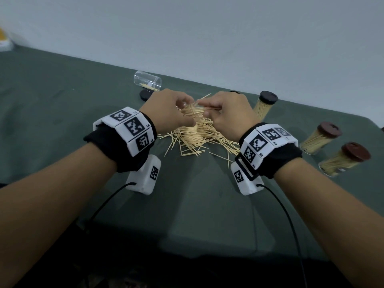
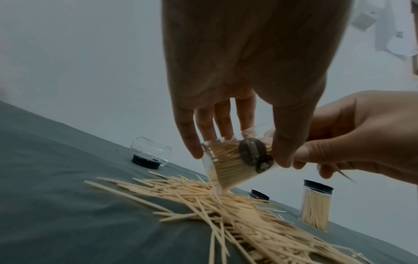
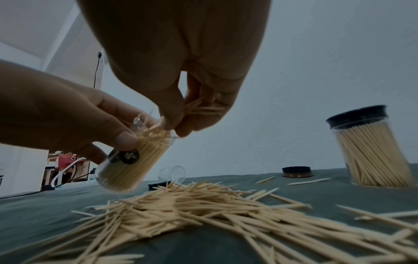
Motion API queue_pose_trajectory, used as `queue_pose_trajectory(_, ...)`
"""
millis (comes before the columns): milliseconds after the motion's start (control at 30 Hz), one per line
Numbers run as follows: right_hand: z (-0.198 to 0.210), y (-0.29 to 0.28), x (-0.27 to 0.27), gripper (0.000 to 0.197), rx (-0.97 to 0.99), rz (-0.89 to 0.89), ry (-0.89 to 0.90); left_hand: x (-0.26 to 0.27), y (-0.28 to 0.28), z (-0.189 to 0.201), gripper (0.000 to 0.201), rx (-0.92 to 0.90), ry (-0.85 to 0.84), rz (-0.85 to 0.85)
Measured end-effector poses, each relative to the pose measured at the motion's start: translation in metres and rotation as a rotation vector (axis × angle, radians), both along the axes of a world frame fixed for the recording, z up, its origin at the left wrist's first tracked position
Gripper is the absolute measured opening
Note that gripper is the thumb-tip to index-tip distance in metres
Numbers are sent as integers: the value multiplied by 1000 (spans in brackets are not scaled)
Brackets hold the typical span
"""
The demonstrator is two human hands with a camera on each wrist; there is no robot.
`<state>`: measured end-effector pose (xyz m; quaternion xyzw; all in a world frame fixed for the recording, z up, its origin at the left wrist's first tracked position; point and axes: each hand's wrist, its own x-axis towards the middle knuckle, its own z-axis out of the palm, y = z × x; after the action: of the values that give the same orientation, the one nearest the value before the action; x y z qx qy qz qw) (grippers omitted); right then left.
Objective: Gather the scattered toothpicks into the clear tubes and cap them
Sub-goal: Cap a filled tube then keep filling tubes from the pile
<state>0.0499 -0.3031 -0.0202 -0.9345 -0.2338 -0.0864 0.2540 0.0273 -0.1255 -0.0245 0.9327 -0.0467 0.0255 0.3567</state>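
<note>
My left hand point(image 1: 172, 113) grips a clear tube point(image 2: 235, 164) packed with toothpicks, tilted above the pile; the same clear tube point(image 3: 133, 160) shows in the right wrist view with its open mouth toward my right hand. My right hand point(image 1: 224, 115) pinches a small bunch of toothpicks point(image 3: 203, 109) at the tube's mouth. A loose pile of toothpicks point(image 1: 199, 140) lies scattered on the green cloth under both hands. An empty clear tube point(image 1: 148, 81) lies on its side at the back, with a black cap point(image 1: 146, 95) next to it.
A filled, black-capped tube point(image 1: 265, 107) stands right of my hands. Two filled tubes with brown caps point(image 1: 321, 138) point(image 1: 346, 159) lie further right. Another loose cap point(image 3: 297, 171) sits on the green cloth point(image 1: 62, 100). The wall runs close behind the table.
</note>
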Motion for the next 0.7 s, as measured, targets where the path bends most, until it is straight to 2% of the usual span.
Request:
queue_pose_trajectory(200,1,-1,1,15,121,-44,-38,-2,-4,1,57,28,7,-66)
queue_pose_trajectory(367,2,-2,0,25,-6,-3,-66,1,1,1,57,-23,2,4)
queue_pose_trajectory(533,-2,1,0,16,154,-1,-77,-2,-1,1,56,-26,31,-81)
queue_pose_trajectory(600,-2,1,0,12,159,-14,-141,-1,-3,0,57,-38,30,-71)
queue_pose_trajectory(700,-2,-1,1,20,156,-21,-228,2,1,-1,60,-71,27,-30)
